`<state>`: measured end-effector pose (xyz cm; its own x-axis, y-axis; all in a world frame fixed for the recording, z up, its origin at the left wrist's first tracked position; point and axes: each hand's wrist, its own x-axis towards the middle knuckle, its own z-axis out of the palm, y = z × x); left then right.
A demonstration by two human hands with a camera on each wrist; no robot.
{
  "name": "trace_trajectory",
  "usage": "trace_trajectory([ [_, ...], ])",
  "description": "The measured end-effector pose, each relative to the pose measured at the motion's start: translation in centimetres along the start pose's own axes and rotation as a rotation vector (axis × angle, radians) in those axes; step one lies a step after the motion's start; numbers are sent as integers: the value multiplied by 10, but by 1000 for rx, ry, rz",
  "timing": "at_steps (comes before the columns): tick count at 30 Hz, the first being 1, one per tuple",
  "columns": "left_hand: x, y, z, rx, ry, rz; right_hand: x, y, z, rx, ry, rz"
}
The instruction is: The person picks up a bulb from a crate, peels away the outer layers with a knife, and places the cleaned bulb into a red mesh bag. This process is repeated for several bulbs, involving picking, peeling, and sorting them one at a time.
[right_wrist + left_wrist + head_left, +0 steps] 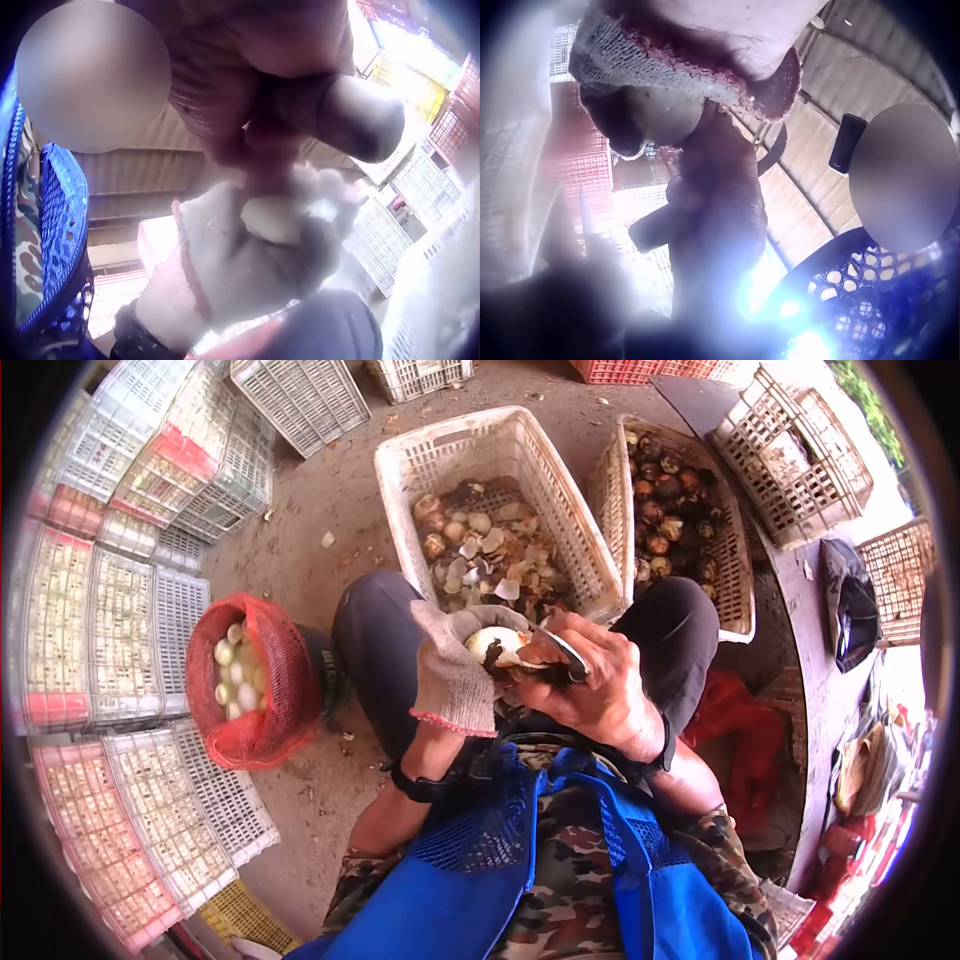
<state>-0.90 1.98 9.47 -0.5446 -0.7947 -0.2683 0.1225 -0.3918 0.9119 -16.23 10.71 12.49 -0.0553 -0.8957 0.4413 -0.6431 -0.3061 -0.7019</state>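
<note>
A pale, partly peeled onion-like bulb with brown skin on one side is gripped in the gloved left hand. Bare, the right hand holds a small curved knife against the bulb's right side, its fingers curled round the handle. In the left wrist view the bulb lies under the knitted glove, with the right hand close by. The right wrist view has the left hand's glove round the bulb, and the right hand above it.
Beyond the knees, a white crate holds peelings and some bulbs; a second crate holds dark unpeeled bulbs. A red mesh bag with pale bulbs stands at left. Stacked crates line the left side, and a tilted crate is at upper right.
</note>
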Motion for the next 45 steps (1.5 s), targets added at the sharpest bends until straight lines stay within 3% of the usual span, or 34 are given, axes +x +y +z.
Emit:
trace_trajectory([
  [5, 14, -15, -4, -251, 120, 56, -9, 4, 6, 25, -52, -139],
  [6, 21, -20, -17, -537, -19, 2, -11, 7, 8, 80, -70, -198],
  [7, 28, -19, -28, -584, -63, -19, -13, 5, 10, 149, -108, -185],
  [9, 31, -17, -36, -484, 4, 30, -16, 9, 12, 152, -175, -151],
  [11, 30, -12, -40, -525, 16, 66, -17, 18, 17, 98, 10, -50],
  [13, 29, -11, -40, -603, 12, 66, -11, 25, 5, -11, -5, 190],
  [15, 27, -13, -42, -593, 38, 53, 14, 5, -3, -39, -10, 265],
  [18, 27, -13, -41, -423, 101, 104, 16, 1, 9, -98, 8, 244],
  [19, 27, -12, -39, -347, 121, 141, 15, -11, 9, 65, -63, 357],
  [20, 23, -9, -34, -261, 129, 200, 8, -11, 15, 83, -106, 319],
  [25, 21, -5, -34, -274, -14, 289, -4, -11, 35, 164, -208, 308],
  [32, 26, -8, -27, 28, 120, 452, -6, -16, 36, 341, -268, 479],
  [34, 26, -9, -28, 20, 132, 453, -7, -16, 37, 351, -281, 498],
  [41, 27, -17, -40, -523, -81, 219, -7, -3, 47, 353, -279, 518],
  [45, 26, -10, -43, -386, -94, 234, 3, -15, 24, 398, -311, 573],
])
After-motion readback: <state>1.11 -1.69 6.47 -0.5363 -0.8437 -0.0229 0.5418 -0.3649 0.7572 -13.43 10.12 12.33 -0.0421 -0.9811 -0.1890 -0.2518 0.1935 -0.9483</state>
